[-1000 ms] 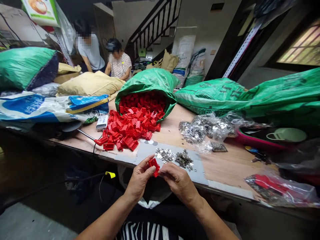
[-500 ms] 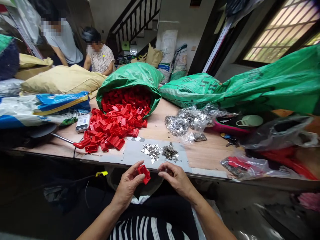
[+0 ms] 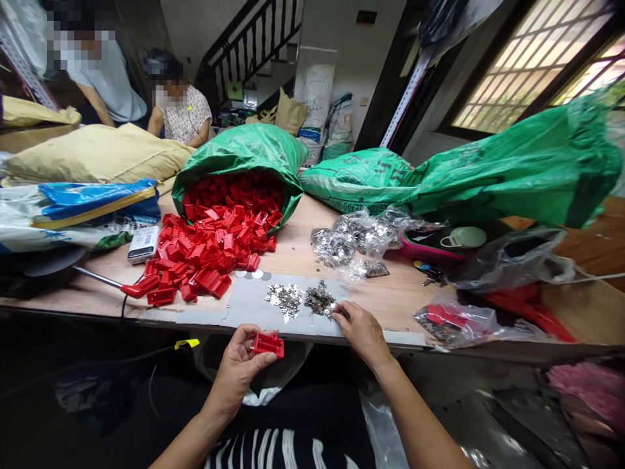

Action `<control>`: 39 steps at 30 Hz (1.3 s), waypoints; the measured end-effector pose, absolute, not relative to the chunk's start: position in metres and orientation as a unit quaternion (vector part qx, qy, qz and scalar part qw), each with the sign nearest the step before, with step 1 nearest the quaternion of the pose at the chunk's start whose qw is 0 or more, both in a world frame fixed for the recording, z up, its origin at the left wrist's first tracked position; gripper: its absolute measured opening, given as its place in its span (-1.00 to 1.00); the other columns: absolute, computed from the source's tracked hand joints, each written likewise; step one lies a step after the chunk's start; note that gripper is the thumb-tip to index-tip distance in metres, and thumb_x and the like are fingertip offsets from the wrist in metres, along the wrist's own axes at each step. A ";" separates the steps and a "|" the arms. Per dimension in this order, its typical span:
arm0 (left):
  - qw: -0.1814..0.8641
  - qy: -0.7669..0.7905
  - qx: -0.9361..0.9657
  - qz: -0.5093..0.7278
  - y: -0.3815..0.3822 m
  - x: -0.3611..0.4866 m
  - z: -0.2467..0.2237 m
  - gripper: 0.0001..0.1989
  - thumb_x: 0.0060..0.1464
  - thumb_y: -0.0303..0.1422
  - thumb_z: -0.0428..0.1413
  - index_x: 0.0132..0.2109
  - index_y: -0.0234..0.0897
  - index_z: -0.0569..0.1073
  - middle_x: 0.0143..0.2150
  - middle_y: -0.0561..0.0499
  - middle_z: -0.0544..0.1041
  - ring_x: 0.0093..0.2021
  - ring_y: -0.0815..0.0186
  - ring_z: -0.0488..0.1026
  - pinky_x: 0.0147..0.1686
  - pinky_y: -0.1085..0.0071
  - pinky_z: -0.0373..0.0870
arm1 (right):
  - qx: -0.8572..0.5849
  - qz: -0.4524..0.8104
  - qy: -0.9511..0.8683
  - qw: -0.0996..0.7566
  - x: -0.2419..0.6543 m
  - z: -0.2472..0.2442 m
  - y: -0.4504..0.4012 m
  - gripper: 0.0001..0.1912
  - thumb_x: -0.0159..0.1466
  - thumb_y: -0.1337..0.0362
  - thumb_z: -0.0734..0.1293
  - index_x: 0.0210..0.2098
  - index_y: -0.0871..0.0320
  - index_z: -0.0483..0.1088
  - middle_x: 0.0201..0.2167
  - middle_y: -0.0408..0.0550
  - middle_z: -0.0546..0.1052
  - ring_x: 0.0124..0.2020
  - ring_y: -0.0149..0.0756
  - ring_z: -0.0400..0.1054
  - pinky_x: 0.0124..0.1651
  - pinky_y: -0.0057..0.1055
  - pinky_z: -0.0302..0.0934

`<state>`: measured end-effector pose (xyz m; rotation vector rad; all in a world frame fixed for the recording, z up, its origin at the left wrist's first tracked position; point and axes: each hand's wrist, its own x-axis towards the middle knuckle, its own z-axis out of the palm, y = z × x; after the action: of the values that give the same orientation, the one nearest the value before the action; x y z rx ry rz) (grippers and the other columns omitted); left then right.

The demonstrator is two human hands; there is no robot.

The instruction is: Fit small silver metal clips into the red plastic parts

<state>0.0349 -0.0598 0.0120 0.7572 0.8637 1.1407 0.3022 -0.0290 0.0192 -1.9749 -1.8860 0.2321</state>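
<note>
My left hand [image 3: 240, 365] grips a small red plastic housing [image 3: 267, 345] between thumb and fingers, just in front of the table edge. The housing is turned so that its hollow side shows. My right hand [image 3: 360, 329] reaches onto the grey sheet [image 3: 249, 306], its fingertips pinched together at the right edge of a pile of dark small metal pieces [image 3: 319, 298]. What lies between those fingertips is too small to make out. Left of that pile is another pile of shiny flat metal pieces [image 3: 286, 299].
A heap of red housings [image 3: 205, 251] spills from a green sack [image 3: 244, 146] at left. Clear bags of metal parts [image 3: 336, 244] and a pink basket [image 3: 424, 251] stand at right. A white boxy device [image 3: 143, 244] sits beside the heap. Two people [image 3: 178, 107] work behind.
My right hand has moved forward from beside the housing to the dark metal pile. My left hand has turned the red housing more level. The whole view has shifted slightly.
</note>
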 end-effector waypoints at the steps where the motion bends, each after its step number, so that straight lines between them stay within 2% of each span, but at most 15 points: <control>1: 0.689 0.389 0.337 0.511 -0.059 0.034 0.012 -0.60 -0.21 -0.47 0.33 -0.24 -0.27 0.32 -0.15 -0.09 0.62 -0.22 0.28 0.56 -0.16 0.38 0.45 | -0.703 0.082 -0.677 0.201 0.302 0.020 -0.030 -0.91 0.23 0.27 0.24 -0.36 0.07 0.38 -0.33 -0.15 0.53 -0.30 -0.28 0.40 -0.28 -0.42 0.16; 9: 0.675 0.394 0.358 0.511 -0.058 0.036 0.007 -0.62 -0.20 -0.45 0.33 -0.18 -0.29 0.42 -0.12 -0.11 0.61 -0.18 0.25 0.55 -0.14 0.40 0.44 | -0.702 0.033 -0.677 0.216 0.308 0.017 -0.035 -0.87 0.28 0.24 0.19 -0.32 0.07 0.34 -0.38 -0.12 0.52 -0.37 -0.27 0.40 -0.35 -0.43 0.16; 16: 0.660 0.400 0.375 0.513 -0.057 0.036 0.006 -0.65 -0.18 -0.45 0.32 -0.18 -0.29 0.44 -0.10 -0.09 0.60 -0.19 0.28 0.54 -0.14 0.42 0.45 | -0.665 0.054 -0.694 0.269 0.313 0.015 -0.031 -0.85 0.28 0.25 0.16 -0.30 0.10 0.34 -0.31 -0.06 0.51 -0.27 -0.24 0.40 -0.20 -0.38 0.21; 20: 0.650 0.405 0.386 0.514 -0.056 0.037 0.008 -0.66 -0.18 -0.45 0.32 -0.19 -0.28 0.45 -0.12 -0.07 0.60 -0.20 0.27 0.54 -0.15 0.41 0.45 | -0.672 0.054 -0.678 0.292 0.319 0.016 -0.030 -0.82 0.28 0.22 0.16 -0.29 0.12 0.37 -0.30 -0.02 0.52 -0.26 -0.21 0.41 -0.18 -0.34 0.22; 23: 0.632 0.411 0.409 0.514 -0.056 0.038 0.010 -0.66 -0.16 -0.42 0.31 -0.18 -0.27 0.45 -0.13 -0.05 0.60 -0.20 0.28 0.55 -0.14 0.42 0.45 | -0.674 0.081 -0.650 0.342 0.313 0.021 -0.031 -0.79 0.27 0.17 0.19 -0.28 0.14 0.39 -0.30 0.00 0.54 -0.28 -0.21 0.42 -0.19 -0.34 0.24; 27: 0.577 0.429 0.472 0.510 -0.056 0.041 0.011 -0.67 -0.12 -0.38 0.29 -0.14 -0.25 0.44 -0.11 -0.05 0.59 -0.17 0.26 0.54 -0.12 0.40 0.45 | -0.630 0.205 -0.650 0.371 0.280 0.040 -0.040 -0.77 0.27 0.14 0.22 -0.26 0.15 0.42 -0.35 -0.02 0.56 -0.35 -0.26 0.42 -0.29 -0.41 0.28; 30: 0.511 0.443 0.536 0.505 -0.055 0.042 0.008 -0.67 -0.06 -0.35 0.26 -0.10 -0.23 0.43 -0.09 -0.05 0.58 -0.15 0.25 0.54 -0.09 0.36 0.44 | -0.575 0.258 -0.685 0.366 0.247 0.053 -0.052 -0.84 0.27 0.22 0.24 -0.28 0.12 0.42 -0.35 -0.07 0.55 -0.36 -0.30 0.41 -0.30 -0.44 0.26; 33: 0.444 0.453 0.593 0.496 -0.055 0.040 0.007 -0.67 -0.02 -0.34 0.23 -0.06 -0.20 0.42 -0.10 -0.04 0.58 -0.14 0.25 0.54 -0.08 0.35 0.45 | -0.529 0.279 -0.717 0.359 0.224 0.057 -0.060 -0.91 0.27 0.30 0.24 -0.30 0.11 0.40 -0.38 -0.12 0.52 -0.38 -0.34 0.39 -0.29 -0.47 0.24; 39: 0.356 0.454 0.655 0.489 -0.057 0.040 0.016 -0.68 0.00 -0.42 0.21 -0.05 -0.20 0.42 -0.12 0.00 0.59 -0.17 0.30 0.55 -0.14 0.43 0.45 | -0.499 0.255 -0.757 0.335 0.212 0.045 -0.058 -0.91 0.27 0.37 0.23 -0.29 0.11 0.38 -0.37 -0.10 0.48 -0.35 -0.33 0.36 -0.25 -0.43 0.22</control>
<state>0.0400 -0.0571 0.0162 1.6904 1.1721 1.2618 0.2122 -0.0577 0.0454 -1.3024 -1.9748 0.6658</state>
